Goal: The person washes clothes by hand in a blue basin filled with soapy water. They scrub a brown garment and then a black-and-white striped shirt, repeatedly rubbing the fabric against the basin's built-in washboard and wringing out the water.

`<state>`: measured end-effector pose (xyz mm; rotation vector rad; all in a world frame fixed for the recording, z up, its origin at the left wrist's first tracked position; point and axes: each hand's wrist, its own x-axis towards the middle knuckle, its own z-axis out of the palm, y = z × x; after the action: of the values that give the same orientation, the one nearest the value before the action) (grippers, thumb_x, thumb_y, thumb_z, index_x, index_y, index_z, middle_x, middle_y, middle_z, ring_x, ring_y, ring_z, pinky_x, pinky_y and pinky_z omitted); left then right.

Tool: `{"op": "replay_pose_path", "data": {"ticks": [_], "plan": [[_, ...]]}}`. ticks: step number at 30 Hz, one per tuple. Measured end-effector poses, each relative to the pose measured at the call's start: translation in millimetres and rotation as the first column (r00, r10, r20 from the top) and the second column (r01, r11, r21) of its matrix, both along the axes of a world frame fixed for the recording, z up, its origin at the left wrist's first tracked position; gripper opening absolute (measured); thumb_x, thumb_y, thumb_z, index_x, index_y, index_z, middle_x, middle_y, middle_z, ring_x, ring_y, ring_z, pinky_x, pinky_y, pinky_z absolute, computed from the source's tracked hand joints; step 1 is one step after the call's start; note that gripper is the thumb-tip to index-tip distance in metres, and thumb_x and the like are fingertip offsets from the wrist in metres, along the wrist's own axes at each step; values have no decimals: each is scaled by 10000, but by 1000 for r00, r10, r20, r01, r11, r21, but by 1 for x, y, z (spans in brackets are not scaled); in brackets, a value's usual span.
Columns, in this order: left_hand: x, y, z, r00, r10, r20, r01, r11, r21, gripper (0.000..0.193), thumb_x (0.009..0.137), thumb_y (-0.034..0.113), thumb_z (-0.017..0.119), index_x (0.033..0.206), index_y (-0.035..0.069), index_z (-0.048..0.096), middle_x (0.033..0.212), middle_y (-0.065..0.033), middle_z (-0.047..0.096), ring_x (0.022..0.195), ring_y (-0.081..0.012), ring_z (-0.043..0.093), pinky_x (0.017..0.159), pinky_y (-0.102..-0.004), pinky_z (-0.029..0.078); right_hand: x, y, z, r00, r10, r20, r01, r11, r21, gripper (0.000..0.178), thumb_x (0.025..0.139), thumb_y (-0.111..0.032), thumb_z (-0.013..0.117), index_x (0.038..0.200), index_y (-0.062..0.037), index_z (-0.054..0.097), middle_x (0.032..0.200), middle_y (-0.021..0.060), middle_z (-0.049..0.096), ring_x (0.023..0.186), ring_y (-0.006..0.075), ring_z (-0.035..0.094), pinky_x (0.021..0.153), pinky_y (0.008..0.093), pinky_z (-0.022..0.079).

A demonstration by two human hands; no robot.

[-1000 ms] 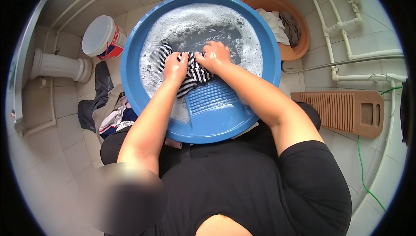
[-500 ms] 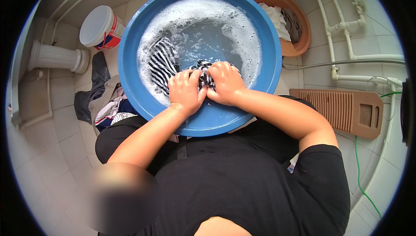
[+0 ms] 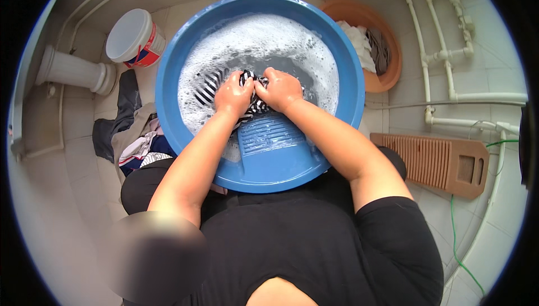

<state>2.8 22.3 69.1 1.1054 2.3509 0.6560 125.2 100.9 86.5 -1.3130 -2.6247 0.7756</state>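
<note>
A large blue basin (image 3: 168,101) holds water under white suds (image 3: 247,33). My left hand (image 3: 233,94) and my right hand (image 3: 278,88) are close together over the middle of it, both closed on a black-and-white striped cloth garment (image 3: 209,86). Part of the garment is bunched between the hands; another part spreads leftward in the foam. What kind of garment it is cannot be made out. Just nearer to me than the hands, a ribbed blue washboard surface (image 3: 270,135) slopes down into the water, wet and with the cloth's lower edge at its top.
A white bucket (image 3: 128,35) stands at the far left, with piled clothes (image 3: 135,132) on the floor nearer. An orange-brown basin (image 3: 393,78) holding laundry is at the far right. A brown washboard (image 3: 418,157) lies to the right, near a green cord (image 3: 456,250) and wall pipes (image 3: 426,76).
Both hands have pushed the bunched garment away from me, up off the basin's ribbed surface, which now shows. More of the striped cloth at the left is under suds.
</note>
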Motion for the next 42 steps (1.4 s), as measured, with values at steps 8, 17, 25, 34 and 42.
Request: {"op": "replay_pose_path", "data": {"ticks": [8,17,25,34,42], "plan": [[-40,-32,-13,976,68,207,-67,998,-11,741,816,588,457,1299,30,381,1247,-219,482,1173,-344,449,1005,-452,278,24,35,20,986,38,161,32,911,-412,623,704,-490,582,1131,-37,569,1015,176,627,991,302,584,858,369,444],[-40,-61,5,947,320,-26,-310,932,186,848,690,299,716,1357,54,253,1408,-222,159,1300,-366,196,1056,-442,213,56,43,30,967,-95,237,45,977,210,304,731,-176,623,1015,-70,589,1038,149,597,995,307,562,873,389,441],[-46,-41,0,279,251,927,-555,830,-58,244,777,130,650,971,0,580,887,-106,639,712,-191,625,604,-314,505,-34,5,14,873,479,96,-486,836,256,621,758,-487,590,1261,-142,473,1340,123,417,1281,310,316,1061,405,225],[-47,-21,-24,862,384,332,-394,918,-39,804,663,380,710,1245,-67,383,1218,-273,475,1143,-369,468,978,-373,364,-46,64,-25,921,-72,383,163,963,-213,817,707,-626,552,1297,-74,433,1290,182,466,1196,311,451,1002,371,345],[-33,-12,-3,485,141,863,-412,908,83,810,841,440,563,1399,14,159,1366,-187,347,1224,-279,382,984,-356,337,-34,45,-18,998,-54,27,56,996,-63,519,757,-404,570,1110,-23,564,1150,190,552,1085,355,501,910,400,414]]}}
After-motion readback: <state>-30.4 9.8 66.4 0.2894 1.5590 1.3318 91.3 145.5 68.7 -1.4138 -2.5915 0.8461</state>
